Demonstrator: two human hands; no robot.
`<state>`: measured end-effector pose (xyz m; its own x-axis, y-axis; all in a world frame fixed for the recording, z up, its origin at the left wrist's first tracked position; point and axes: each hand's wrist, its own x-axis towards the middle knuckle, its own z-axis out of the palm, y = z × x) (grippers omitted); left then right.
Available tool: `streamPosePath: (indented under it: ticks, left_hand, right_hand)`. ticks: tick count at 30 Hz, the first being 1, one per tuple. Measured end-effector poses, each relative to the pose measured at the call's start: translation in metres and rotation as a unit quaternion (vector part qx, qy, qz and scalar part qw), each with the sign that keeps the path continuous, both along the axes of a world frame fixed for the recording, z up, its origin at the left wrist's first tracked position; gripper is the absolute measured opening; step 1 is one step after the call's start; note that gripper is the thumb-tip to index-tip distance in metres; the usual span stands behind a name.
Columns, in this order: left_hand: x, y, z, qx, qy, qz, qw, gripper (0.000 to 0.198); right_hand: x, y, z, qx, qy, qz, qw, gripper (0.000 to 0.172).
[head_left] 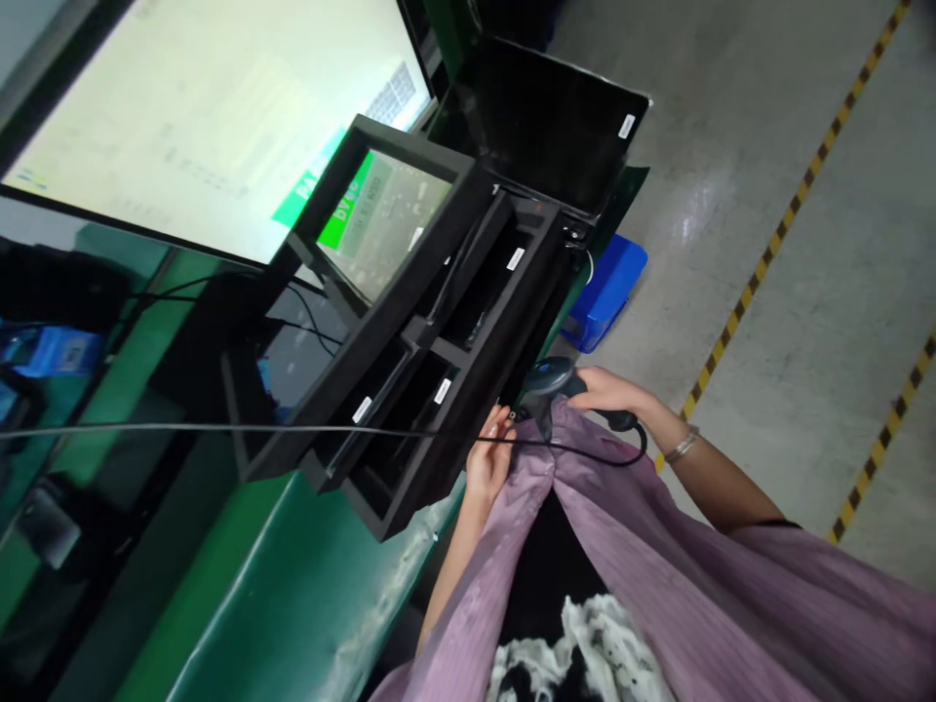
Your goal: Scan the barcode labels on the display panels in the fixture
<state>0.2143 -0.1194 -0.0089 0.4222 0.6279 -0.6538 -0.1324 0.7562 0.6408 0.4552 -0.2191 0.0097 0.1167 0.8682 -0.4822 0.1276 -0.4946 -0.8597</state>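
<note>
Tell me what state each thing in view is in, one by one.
Monitor: lit, showing a green patch.
Black panel: dark.
Black trays: stacked askew, holding labelled dark things.
Scanner: held in the right hand.
Cable: looped near the scanner, running nearly straight past the trays.
Left hand: fingers bent beside the trays; grip unclear.
Blue container: partly hidden, contents unclear.

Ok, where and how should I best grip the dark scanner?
Probably hold the scanner by its handle, coming from the right, as the right hand does: the wide head faces left, and the cord leaves the handle's other end.
</note>
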Motion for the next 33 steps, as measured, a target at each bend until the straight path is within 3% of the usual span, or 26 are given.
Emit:
streamPosePath:
  ticks: [5,11,24,33]
  left_hand:
    - [-0.004,0.005,0.003,0.025,0.014,-0.013,0.999,0.033]
    - [-0.005,0.008,0.008,0.051,0.030,-0.046,0.997,0.013]
    - [-0.002,0.007,0.012,0.054,0.038,-0.066,0.996,0.008]
    - [-0.001,0.006,0.011,0.056,0.043,-0.053,0.996,0.006]
  right_hand:
    - [-0.021,0.039,-0.004,0.017,-0.041,0.100,0.994,0.010]
    - [-0.028,0.055,-0.011,-0.001,-0.063,0.160,0.985,0.007]
    - [-0.025,0.061,-0.003,-0.020,-0.076,0.205,0.976,0.020]
    - [-0.026,0.062,0.005,-0.017,-0.097,0.201,0.975,0.016]
